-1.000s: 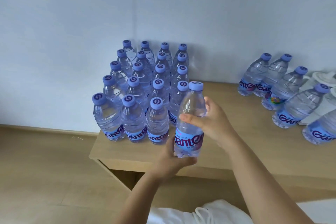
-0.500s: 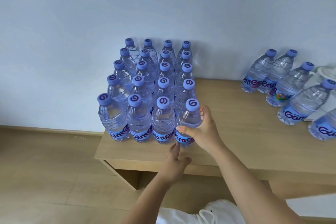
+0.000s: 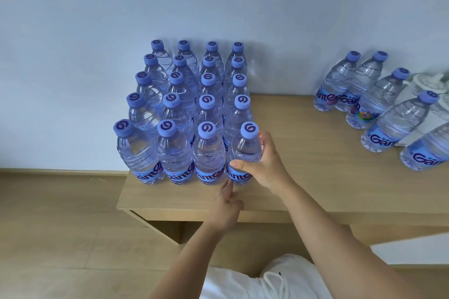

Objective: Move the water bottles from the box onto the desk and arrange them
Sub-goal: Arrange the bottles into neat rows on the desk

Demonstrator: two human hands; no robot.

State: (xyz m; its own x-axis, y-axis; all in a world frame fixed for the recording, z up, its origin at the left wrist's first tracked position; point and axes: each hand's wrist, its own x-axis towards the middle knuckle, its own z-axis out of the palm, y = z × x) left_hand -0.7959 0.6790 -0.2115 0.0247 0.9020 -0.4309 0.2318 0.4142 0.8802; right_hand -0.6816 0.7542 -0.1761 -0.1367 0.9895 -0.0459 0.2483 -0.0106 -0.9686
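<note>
A block of several clear water bottles (image 3: 181,109) with purple caps stands in rows at the left end of the wooden desk (image 3: 315,177). My right hand (image 3: 263,165) grips the front-right bottle (image 3: 245,150) of that block around its body; the bottle stands upright on the desk in line with the front row. My left hand (image 3: 227,204) is just below it at the desk's front edge, fingertips reaching to the bottle's base and holding nothing. The box is not in view.
A second group of several bottles (image 3: 379,102) stands at the back right of the desk, beside a white object (image 3: 427,80). A plain wall runs behind the desk. The wooden floor (image 3: 60,226) lies to the left, and white clothing (image 3: 267,281) shows at the bottom.
My right hand has lowered the bottle from mid-air onto the desk at the front-right corner of the block. My left hand has let go of its base and now only reaches toward it.
</note>
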